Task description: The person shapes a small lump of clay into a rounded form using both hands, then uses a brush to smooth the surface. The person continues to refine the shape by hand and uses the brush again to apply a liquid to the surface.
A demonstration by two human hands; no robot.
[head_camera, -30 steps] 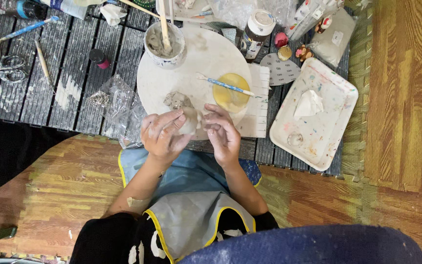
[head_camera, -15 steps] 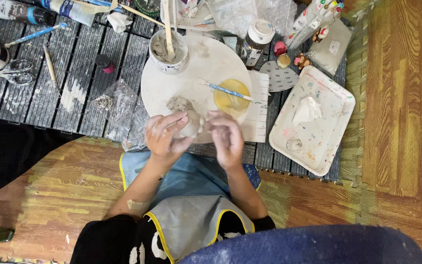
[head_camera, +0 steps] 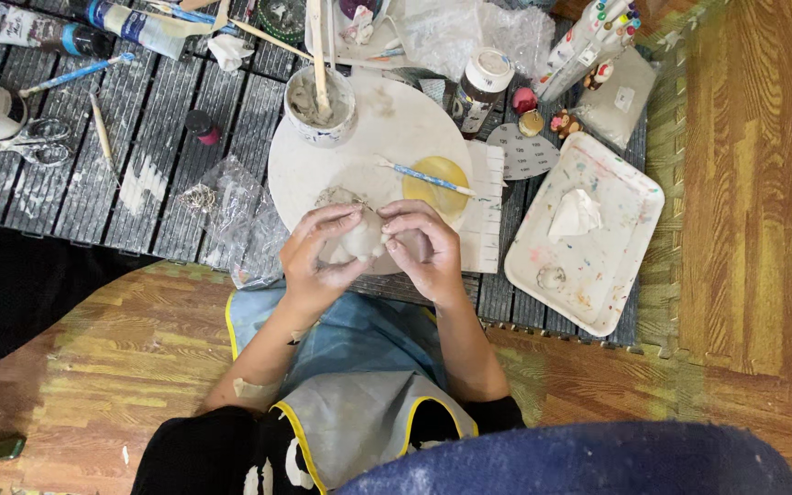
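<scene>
A pale grey lump of clay [head_camera: 359, 240] sits between both hands over the near edge of a round white board [head_camera: 387, 137]. My left hand [head_camera: 315, 258] cups the lump from the left and below. My right hand [head_camera: 425, 249] presses it from the right with bent fingers. Another small bit of clay [head_camera: 336, 195] lies on the board just beyond the hands. A yellow dish [head_camera: 436, 183] with a blue-handled tool [head_camera: 423, 177] across it rests on the board's right side.
A cup of grey slip [head_camera: 321, 108] with sticks stands at the board's far edge. A white paint-stained tray [head_camera: 588, 234] lies right. Scissors [head_camera: 11, 145], tubes, brushes, a jar [head_camera: 482, 84] and plastic wrap [head_camera: 231, 206] crowd the dark slatted mat.
Both hands have stayed on the clay lump and shifted their fingers around it. The view has drifted slightly.
</scene>
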